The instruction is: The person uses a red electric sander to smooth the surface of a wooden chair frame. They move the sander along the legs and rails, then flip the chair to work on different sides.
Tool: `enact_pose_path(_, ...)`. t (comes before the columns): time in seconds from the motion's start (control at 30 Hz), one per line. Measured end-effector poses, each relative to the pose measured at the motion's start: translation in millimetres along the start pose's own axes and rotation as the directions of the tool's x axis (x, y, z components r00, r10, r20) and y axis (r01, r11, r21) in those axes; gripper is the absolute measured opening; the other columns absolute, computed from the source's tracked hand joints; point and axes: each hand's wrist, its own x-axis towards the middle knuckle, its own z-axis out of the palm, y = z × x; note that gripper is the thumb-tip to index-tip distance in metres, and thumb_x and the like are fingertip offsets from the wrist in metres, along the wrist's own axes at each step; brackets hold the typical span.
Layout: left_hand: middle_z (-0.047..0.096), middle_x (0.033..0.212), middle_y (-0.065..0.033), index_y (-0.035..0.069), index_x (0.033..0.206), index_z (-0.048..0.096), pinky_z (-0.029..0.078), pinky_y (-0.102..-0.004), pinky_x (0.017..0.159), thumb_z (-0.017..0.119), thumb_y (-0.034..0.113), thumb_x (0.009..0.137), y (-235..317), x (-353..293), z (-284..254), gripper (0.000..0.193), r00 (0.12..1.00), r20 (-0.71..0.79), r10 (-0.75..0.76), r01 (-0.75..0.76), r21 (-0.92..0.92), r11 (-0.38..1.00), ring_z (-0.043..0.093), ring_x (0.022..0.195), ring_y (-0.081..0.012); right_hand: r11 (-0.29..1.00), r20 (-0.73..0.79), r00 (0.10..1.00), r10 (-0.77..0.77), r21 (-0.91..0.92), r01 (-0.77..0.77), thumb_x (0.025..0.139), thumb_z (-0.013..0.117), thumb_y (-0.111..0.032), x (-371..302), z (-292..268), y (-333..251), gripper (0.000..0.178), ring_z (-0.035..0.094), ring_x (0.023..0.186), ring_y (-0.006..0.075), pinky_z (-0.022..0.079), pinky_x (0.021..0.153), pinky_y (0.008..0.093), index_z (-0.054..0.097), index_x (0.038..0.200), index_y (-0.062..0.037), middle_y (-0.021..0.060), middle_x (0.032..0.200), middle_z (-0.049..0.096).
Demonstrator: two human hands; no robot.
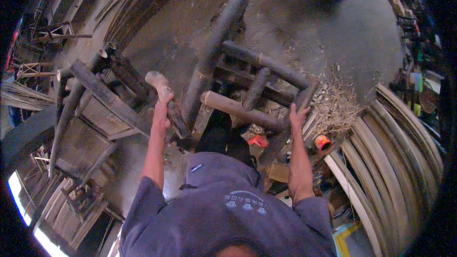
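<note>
In front of me stands a dark bamboo frame (233, 105), with thick poles joined by crosspieces and a long pole reaching away to the top. My right hand (298, 116) rests against its near right corner, thumb and fingers spread apart. To the left of the frame, my left hand (163, 107) is closed around a thick piece of wood (157, 80) with a pale, rounded end. The wood's darker lower part slants down beside the long pole. My fingers' undersides are hidden.
A bamboo chair (107, 97) with a slatted panel lies at left. Thin shavings (338, 97) pile up right of the frame, near an orange container (323, 143). Curved bamboo strips (381, 162) stack at far right. An orange-red object (257, 141) lies by my legs.
</note>
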Motion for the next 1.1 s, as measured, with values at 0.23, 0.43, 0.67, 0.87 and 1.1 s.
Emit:
enact_pose_path(0.23, 0.057, 0.070, -0.0041, 0.006, 0.094, 0.057, 0.048, -0.0321, 0.049, 0.068, 0.016, 0.075, 33.2, 32.0, -36.9, 0.024, 0.990, -0.136, 0.042, 0.014, 0.385, 0.923, 0.057, 0.056, -0.0166, 0.972, -0.135, 0.975, -0.174, -0.180, 0.149, 0.083, 0.062, -0.049, 10.1, 14.4, 19.0, 0.102, 0.023, 0.135, 0.0431, 0.021, 0.111, 0.0432, 0.002, 0.142, 0.0093, 0.0370, 0.143, 0.019)
enact_pose_path(0.43, 0.063, 0.081, -0.0080, -0.001, 0.093, 0.062, 0.047, -0.0338, 0.054, 0.068, 0.022, 0.074, 50.0, 79.8, -64.2, 0.030, 0.964, -0.247, 0.102, 0.099, 0.685, 0.721, 0.057, 0.061, -0.0175, 0.953, -0.159, 0.970, -0.186, -0.269, 0.139, 0.084, 0.061, -0.050, 32.0, 11.1, 65.5, 0.101, 0.037, 0.126, 0.0464, 0.031, 0.105, 0.0434, 0.003, 0.142, 0.0089, 0.0377, 0.136, 0.032)
enact_pose_path(0.67, 0.065, 0.095, -0.0086, 0.001, 0.101, 0.064, 0.046, -0.0334, 0.075, 0.071, 0.028, 0.071, -33.3, 84.6, -86.3, 0.042, 0.955, 0.231, -0.185, -0.110, 0.858, 0.502, 0.058, 0.084, -0.0172, 0.964, -0.124, 0.985, -0.121, -0.250, 0.087, 0.085, 0.060, -0.048, 17.5, 10.1, 44.3, 0.098, 0.032, 0.129, 0.0458, 0.026, 0.108, 0.0453, 0.003, 0.143, 0.0069, 0.0349, 0.140, 0.028)
enact_pose_path(0.87, 0.065, 0.097, -0.0078, 0.001, 0.103, 0.063, 0.048, -0.0373, 0.070, 0.073, 0.024, 0.069, -0.6, 59.9, -63.6, 0.042, 0.969, -0.233, -0.082, 0.240, 0.812, 0.533, 0.058, 0.085, -0.0175, 0.981, -0.140, 0.984, -0.112, -0.174, 0.087, 0.085, 0.061, -0.048, 6.3, 12.3, 18.7, 0.099, 0.036, 0.124, 0.0484, 0.031, 0.104, 0.0473, 0.002, 0.143, 0.0052, 0.0362, 0.137, 0.030)
enact_pose_path(1.1, 0.065, 0.098, -0.0056, 0.003, 0.106, 0.063, 0.046, -0.0341, 0.081, 0.072, 0.028, 0.073, 5.8, 52.2, -70.9, 0.042, 0.986, 0.050, -0.157, 0.038, 0.859, 0.511, 0.058, 0.089, -0.0165, 0.946, -0.213, 0.967, -0.139, -0.316, 0.066, 0.084, 0.060, -0.051, 20.3, 17.3, 47.2, 0.099, 0.040, 0.121, 0.0478, 0.033, 0.102, 0.0472, 0.004, 0.143, 0.0054, 0.0368, 0.134, 0.035)
